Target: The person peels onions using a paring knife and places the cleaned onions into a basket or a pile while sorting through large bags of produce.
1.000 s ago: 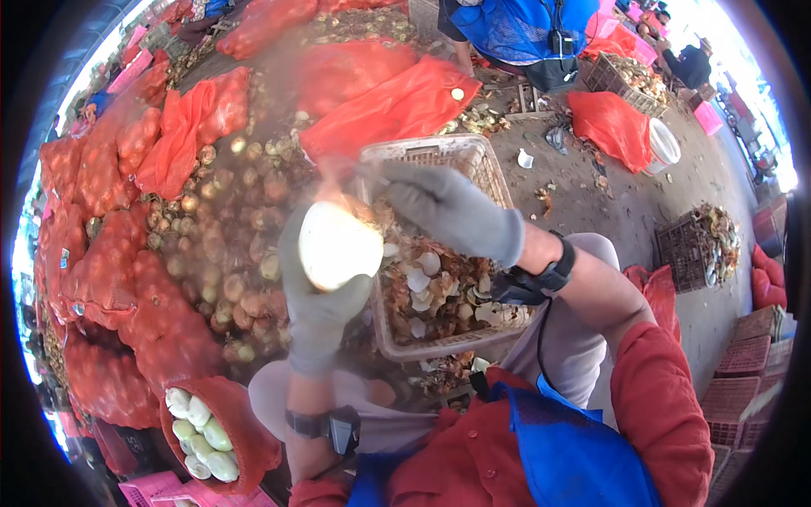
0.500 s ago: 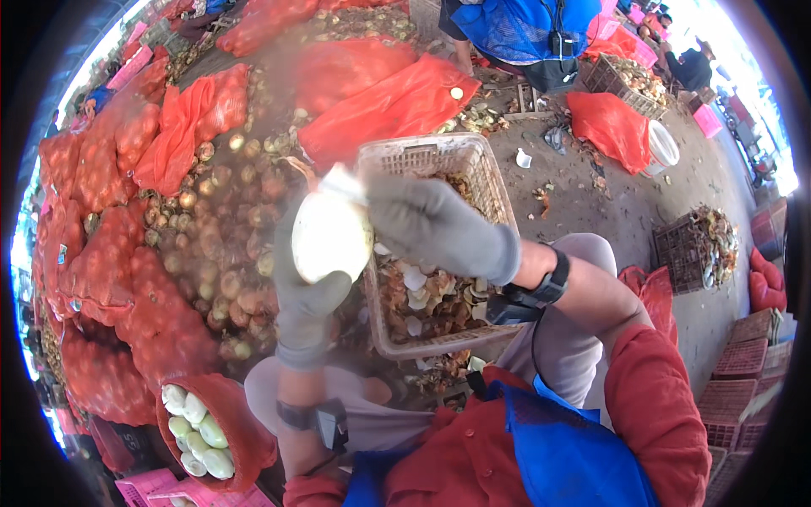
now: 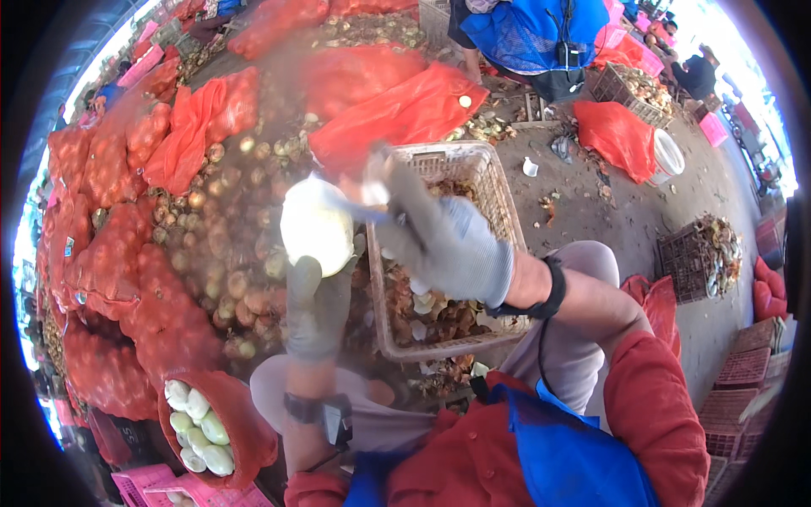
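My left hand, in a grey glove, is closed around the lower side of a large peeled white onion and holds it up over the loose onions. My gloved right hand grips a small knife, whose blurred blade points left and meets the onion's right side. A pale, smeared scrap shows by the right fingers; whether they pinch it I cannot tell. Beneath the right hand stands a plastic crate with brown and white onion peelings inside.
Loose unpeeled onions lie left of the crate, beside full red mesh sacks. A red sack of peeled onions stands by my left knee. Another peel-filled crate and a white bucket are to the right. A person works ahead.
My right hand has turned, and the knife blade now shows against the onion. The onion and left hand have shifted slightly. The white peel that stood at the onion's top is no longer there.
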The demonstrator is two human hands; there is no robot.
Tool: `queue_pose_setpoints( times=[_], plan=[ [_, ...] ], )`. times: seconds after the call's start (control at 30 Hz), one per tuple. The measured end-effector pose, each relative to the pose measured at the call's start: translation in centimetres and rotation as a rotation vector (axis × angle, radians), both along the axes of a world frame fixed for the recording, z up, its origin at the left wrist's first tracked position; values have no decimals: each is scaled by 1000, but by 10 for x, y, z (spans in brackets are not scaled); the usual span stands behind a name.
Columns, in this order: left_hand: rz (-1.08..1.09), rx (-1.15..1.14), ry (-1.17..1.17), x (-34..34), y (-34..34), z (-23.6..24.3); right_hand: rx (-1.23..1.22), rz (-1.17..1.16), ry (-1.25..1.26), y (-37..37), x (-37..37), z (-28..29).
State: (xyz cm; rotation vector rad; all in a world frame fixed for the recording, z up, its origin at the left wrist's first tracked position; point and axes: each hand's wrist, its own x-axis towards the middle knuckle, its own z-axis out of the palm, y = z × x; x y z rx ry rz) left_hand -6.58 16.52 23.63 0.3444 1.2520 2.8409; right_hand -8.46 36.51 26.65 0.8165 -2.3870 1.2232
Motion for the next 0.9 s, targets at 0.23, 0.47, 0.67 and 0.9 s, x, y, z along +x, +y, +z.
queue_pose_setpoints(
  times=[0.23, 0.47, 0.67, 0.9],
  plan=[
    [-129, -54, -13, -6, 11, -2, 338, 4, 146, -13, -5, 8],
    [43, -296, 94, 4, 13, -8, -169, 50, -108, 8, -40, -19],
    [-40, -232, 6, 4, -14, -3, -218, 130, -193, 27, -32, 21],
    [-149, -166, -3, -2, -3, 11, -58, 314, -329, 25, -12, 50]
  ],
)
